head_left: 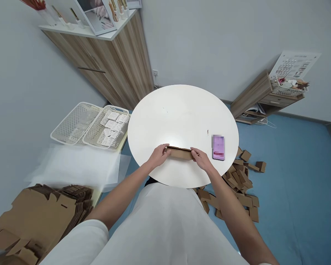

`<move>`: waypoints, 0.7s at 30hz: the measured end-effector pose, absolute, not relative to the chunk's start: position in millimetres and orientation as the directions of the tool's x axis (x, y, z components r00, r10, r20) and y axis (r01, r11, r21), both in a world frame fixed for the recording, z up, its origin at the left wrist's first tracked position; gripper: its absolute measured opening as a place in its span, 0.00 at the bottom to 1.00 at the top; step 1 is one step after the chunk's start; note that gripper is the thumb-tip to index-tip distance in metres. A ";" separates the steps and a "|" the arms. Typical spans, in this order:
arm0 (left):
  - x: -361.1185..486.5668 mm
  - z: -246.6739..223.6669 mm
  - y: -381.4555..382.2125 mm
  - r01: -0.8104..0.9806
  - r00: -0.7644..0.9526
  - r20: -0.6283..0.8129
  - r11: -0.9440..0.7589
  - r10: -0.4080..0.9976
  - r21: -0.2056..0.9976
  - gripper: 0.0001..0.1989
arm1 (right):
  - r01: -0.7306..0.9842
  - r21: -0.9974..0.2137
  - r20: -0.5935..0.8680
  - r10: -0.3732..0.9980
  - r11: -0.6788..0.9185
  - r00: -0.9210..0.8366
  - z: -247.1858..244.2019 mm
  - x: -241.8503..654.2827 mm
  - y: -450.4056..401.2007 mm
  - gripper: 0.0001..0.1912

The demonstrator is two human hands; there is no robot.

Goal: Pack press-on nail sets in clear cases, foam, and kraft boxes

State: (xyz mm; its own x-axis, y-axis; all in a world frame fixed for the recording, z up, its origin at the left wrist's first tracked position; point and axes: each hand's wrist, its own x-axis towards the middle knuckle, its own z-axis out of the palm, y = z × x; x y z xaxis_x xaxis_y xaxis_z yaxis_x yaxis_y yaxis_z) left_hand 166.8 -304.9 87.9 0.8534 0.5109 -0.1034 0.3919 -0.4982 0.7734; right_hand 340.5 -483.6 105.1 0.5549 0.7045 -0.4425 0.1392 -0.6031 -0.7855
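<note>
A small brown cardboard box (180,153) lies near the front edge of the round white table (179,110), its long side running left to right. My left hand (160,154) grips its left end, thumb and fingers closed on the cardboard. At the other end, my right hand (199,158) holds the right corner the same way. A dark line runs along the box's upper edge; whether it is a gap cannot be made out. To the right of my right hand, a phone (219,147) with a lit purple screen rests on the table.
Flat cardboard blanks (44,217) are stacked at lower left, below white sheets (79,163) and two white baskets (106,127). Folded brown boxes (241,180) lie piled on the blue floor at right. Wooden cabinets (107,66) stand behind left and right.
</note>
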 end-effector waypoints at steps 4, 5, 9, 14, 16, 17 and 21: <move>166.5 87.1 -299.6 0.401 0.843 -0.129 -0.452 0.522 0.797 0.19 | 0.017 -0.831 -0.460 0.705 -0.555 0.540 105.0 342.4 -486.8 0.27; 165.8 86.5 -297.9 0.404 0.846 -0.140 -0.447 0.514 0.798 0.19 | -0.011 -0.839 -0.466 0.707 -0.544 0.533 104.3 343.2 -488.0 0.27; 160.8 84.2 -292.6 0.394 0.865 -0.183 -0.405 0.468 0.825 0.20 | -0.059 -0.837 -0.495 0.707 -0.543 0.505 101.6 345.4 -493.5 0.26; 157.8 83.2 -291.8 0.407 0.849 -0.263 -0.248 0.459 0.879 0.21 | -0.096 -0.846 -0.494 0.705 -0.524 0.509 100.6 344.3 -496.8 0.26; 158.8 81.2 -292.7 0.440 0.812 -0.316 -0.158 0.491 0.884 0.22 | -0.127 -0.849 -0.498 0.698 -0.513 0.514 98.5 343.1 -496.9 0.27; 159.4 79.6 -293.3 0.461 0.790 -0.345 -0.119 0.507 0.879 0.23 | -0.139 -0.846 -0.505 0.690 -0.515 0.519 96.7 342.2 -496.9 0.27; 160.9 71.0 -294.2 0.564 0.725 -0.441 -0.090 0.528 0.821 0.24 | -0.166 -0.812 -0.550 0.638 -0.559 0.539 88.1 336.7 -496.6 0.26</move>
State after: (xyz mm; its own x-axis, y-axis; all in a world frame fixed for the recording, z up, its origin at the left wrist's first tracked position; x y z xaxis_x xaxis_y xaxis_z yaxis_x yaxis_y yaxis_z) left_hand 160.9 -294.2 71.0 0.7253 0.5284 -0.4413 0.5644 -0.0895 0.8206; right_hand 336.7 -496.6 88.1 0.5393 0.6379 -0.5498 -0.1665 -0.5592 -0.8122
